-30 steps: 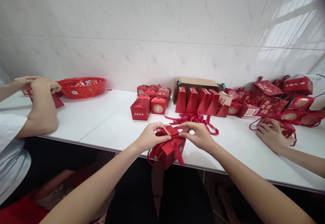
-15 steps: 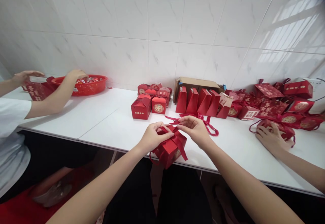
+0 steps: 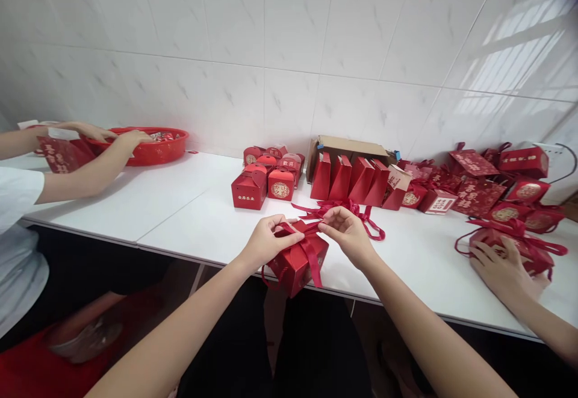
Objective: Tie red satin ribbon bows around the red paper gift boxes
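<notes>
At the table's front edge a red gift box sits tilted, with a dark red ribbon across its top. My left hand pinches the ribbon on the left side of the box top. On the right, my right hand grips another part of the same ribbon between thumb and fingertips. One ribbon tail hangs down the front of the box. Whether a knot lies between my hands cannot be made out. Just behind them, loose red ribbons lie on the white table.
Several closed red boxes stand behind, beside upright folded boxes and a cardboard carton. Finished-looking boxes pile up at right, where a co-worker's hand rests on one. Another person's hands reach by a red basin.
My hands have drawn slightly apart, still pinching the ribbon. The right co-worker's hand and box have shifted right. At left, the other person's far hand has moved toward the basin.
</notes>
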